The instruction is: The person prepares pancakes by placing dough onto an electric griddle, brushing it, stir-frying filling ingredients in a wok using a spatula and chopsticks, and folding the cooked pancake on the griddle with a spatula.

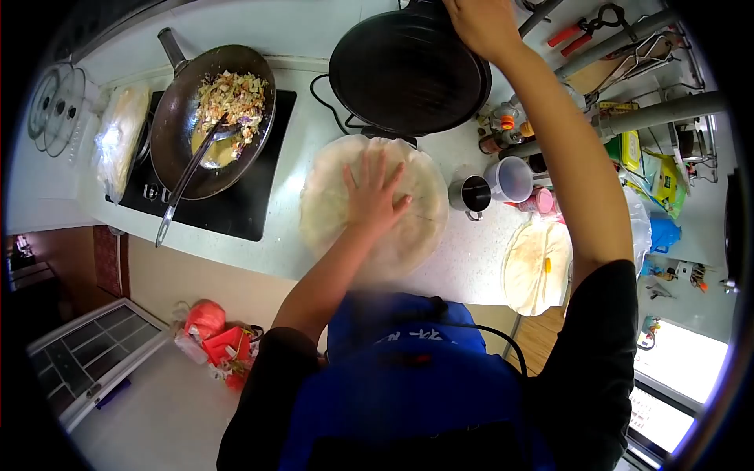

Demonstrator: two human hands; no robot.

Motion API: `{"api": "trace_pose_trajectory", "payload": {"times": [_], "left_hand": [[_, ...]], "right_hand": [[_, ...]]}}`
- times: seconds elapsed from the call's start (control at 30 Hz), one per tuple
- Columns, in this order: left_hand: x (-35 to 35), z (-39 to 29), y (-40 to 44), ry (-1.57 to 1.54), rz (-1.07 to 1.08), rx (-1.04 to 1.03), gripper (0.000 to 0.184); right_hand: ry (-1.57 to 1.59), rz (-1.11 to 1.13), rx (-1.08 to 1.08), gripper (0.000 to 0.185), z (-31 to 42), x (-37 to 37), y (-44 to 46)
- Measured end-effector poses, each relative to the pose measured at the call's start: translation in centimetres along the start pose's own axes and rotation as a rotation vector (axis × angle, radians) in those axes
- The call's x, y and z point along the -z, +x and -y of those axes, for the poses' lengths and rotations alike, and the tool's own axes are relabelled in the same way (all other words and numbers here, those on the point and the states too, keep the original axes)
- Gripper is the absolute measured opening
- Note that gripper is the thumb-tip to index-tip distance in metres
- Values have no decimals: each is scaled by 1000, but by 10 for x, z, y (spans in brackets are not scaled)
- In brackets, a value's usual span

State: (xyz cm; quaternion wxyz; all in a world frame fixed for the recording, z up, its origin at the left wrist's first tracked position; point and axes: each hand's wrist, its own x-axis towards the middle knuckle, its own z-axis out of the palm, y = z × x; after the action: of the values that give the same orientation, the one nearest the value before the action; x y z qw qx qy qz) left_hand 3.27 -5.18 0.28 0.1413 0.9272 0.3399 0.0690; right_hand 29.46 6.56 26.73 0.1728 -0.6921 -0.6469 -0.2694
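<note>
My left hand [373, 198] presses flat, fingers spread, on a large round sheet of pale dough [420, 224] at the middle of the counter. Whatever lies under the dough is hidden. Behind it, the round black plate of an electric griddle [408, 71] stands tilted up, its hinge [385, 137] touching the dough's far edge. At the top of the view, my right hand [481, 27] is at the plate's upper right rim. The frame cuts off its fingers, so their grip is not visible.
A wok [171, 145] with chopped filling [230, 98] and a ladle [188, 177] sits on the cooktop [255, 188] at left. To the right are a metal mug [473, 196], a plastic cup [512, 179], bottles [503, 129] and folded flatbreads [534, 271]. Red bags [224, 337] lie low at left.
</note>
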Motion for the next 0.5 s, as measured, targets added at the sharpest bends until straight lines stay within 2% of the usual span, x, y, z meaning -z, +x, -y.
{"api": "trace_pose_trajectory", "payload": {"times": [0.1, 0.4, 0.5], "left_hand": [[1, 1, 2, -8, 5, 7, 72], [1, 2, -3, -96, -168, 6, 76], [6, 2, -2, -132, -155, 38, 76]], "right_hand": [[-27, 344, -20, 29, -10, -18, 23], [208, 276, 15, 22, 27, 50, -4], [221, 251, -7, 20, 45, 68, -20]]}}
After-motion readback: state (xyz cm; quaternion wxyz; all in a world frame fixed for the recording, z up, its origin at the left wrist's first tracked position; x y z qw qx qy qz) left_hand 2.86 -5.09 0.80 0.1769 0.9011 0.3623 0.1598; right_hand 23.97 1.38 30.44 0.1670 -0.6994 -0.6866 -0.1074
